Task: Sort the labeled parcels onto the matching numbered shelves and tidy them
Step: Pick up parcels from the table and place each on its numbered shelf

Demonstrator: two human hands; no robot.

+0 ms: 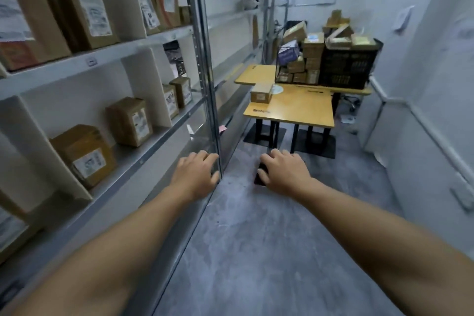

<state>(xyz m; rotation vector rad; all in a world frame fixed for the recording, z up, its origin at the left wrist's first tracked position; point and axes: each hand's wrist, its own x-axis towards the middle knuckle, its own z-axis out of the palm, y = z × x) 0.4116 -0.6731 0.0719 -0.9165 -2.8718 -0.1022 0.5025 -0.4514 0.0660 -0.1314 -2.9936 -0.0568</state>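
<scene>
Shelving [143, 133] fills the left side, its metal upright [205, 59] running from top to floor, with labeled brown parcels [84, 154] standing in the bays between white dividers. Grey floor [256, 238] stretches ahead to two yellow tables [302, 108] at the far end of the narrow room. On the rear table sit a wire basket [297, 69] and a black crate [348, 67], both heaped with more parcels, well apart from both hands. A single small box [261, 93] lies alone on the near table, also far from the hands. Both bare arms reach forward, palms down. The left hand [196, 174] hovers by the base of the upright, fingers spread and holding nothing. The right hand [284, 172] is curled over a small dark object [260, 176] that shows at its left edge; what the object is cannot be told. No parcel is in either hand.
</scene>
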